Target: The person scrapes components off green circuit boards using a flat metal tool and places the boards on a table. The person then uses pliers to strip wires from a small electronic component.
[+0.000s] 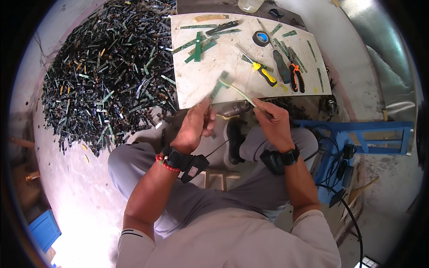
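My left hand is closed on one end of a narrow green circuit board strip, which slants up over the near edge of the white board. In my right hand is the handle of a pale green toothbrush. Its head lies against the strip near the strip's far end. Beyond my right hand lie a yellow-handled screwdriver, a larger dark-handled screwdriver and orange-and-black pliers.
A large heap of dark strips covers the floor at left. More green strips, a black pen-like tool and a roll of black tape lie on the board. At right stands a blue stool with black cables.
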The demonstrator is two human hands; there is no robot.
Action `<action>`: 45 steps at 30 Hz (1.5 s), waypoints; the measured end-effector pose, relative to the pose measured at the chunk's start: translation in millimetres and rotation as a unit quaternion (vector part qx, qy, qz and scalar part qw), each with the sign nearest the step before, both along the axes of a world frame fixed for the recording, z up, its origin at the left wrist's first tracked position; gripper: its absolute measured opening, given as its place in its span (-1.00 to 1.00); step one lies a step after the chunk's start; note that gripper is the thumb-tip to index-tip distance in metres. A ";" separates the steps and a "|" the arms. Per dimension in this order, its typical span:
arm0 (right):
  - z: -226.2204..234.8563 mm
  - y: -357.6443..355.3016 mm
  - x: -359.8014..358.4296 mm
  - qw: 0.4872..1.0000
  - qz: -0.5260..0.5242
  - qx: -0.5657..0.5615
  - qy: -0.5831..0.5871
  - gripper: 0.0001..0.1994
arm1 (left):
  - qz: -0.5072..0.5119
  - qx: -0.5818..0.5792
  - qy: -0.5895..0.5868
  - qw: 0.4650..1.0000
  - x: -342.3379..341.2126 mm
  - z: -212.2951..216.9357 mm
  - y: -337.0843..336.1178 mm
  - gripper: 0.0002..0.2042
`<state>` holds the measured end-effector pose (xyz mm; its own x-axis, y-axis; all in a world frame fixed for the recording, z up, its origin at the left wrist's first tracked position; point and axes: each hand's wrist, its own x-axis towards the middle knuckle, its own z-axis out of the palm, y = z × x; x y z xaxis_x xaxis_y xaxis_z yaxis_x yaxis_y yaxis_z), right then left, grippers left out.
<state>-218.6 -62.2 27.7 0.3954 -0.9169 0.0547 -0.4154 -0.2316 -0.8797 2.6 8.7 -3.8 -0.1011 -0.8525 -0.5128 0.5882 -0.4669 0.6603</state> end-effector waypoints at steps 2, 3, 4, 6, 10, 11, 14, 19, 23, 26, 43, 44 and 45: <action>0.4 -0.4 0.1 1.000 0.002 0.003 -0.002 -0.73 | 0.001 0.007 -0.009 1.000 1.8 -2.3 2.0 -0.57; 1.0 1.1 -0.1 1.000 0.001 0.004 0.001 -0.73 | 0.001 0.001 -0.022 1.000 2.0 -3.9 5.2 -0.58; 1.7 2.0 -0.1 1.000 0.001 0.005 0.004 -0.73 | 0.001 -0.005 -0.035 0.999 2.1 -5.2 7.2 -0.58; 2.7 2.4 0.1 1.000 0.005 0.009 0.000 -0.73 | 0.007 -0.009 -0.050 0.999 2.4 -7.9 7.7 -0.59; -0.9 4.0 1.9 0.998 0.013 -0.060 0.032 -0.72 | 0.010 -0.021 -0.064 0.998 -0.7 -13.9 3.9 -0.61; 0.3 6.1 3.2 0.997 0.023 -0.064 0.038 -0.72 | 0.011 -0.027 -0.066 0.997 -1.9 -13.8 3.2 -0.61; 2.5 18.2 5.5 0.994 0.048 -0.078 0.059 -0.72 | 0.021 -0.038 -0.068 0.997 -5.2 -13.4 2.5 -0.62; 3.1 43.6 2.9 0.994 0.065 -0.071 0.045 -0.74 | 0.028 -0.036 -0.052 0.998 -5.6 -9.1 3.9 -0.63; -9.8 17.5 6.2 0.998 0.000 -0.067 0.019 -0.74 | 0.042 -0.034 -0.059 0.997 -9.5 -10.3 3.4 -0.63; -5.1 13.2 8.6 0.999 0.010 -0.043 0.020 -0.73 | 0.048 -0.024 -0.059 0.997 -8.8 -5.6 1.3 -0.64; -7.7 18.1 15.2 0.999 -0.031 0.024 -0.013 -0.75 | 0.035 0.016 0.053 0.998 -2.7 -7.7 -1.4 -0.58; -7.7 22.7 15.5 0.999 -0.031 0.033 -0.017 -0.75 | 0.030 0.021 0.058 0.998 -1.7 -6.5 -0.8 -0.57; -9.3 26.4 14.1 0.999 -0.029 0.037 -0.028 -0.74 | 0.024 0.024 0.062 0.997 -0.6 -5.4 -1.3 -0.55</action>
<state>-204.5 -35.8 18.4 0.3400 -0.9404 0.0064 -0.3758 -0.1421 -0.9158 2.0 7.4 -9.2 -0.1256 -0.8329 -0.5390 0.6871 -0.4649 0.5584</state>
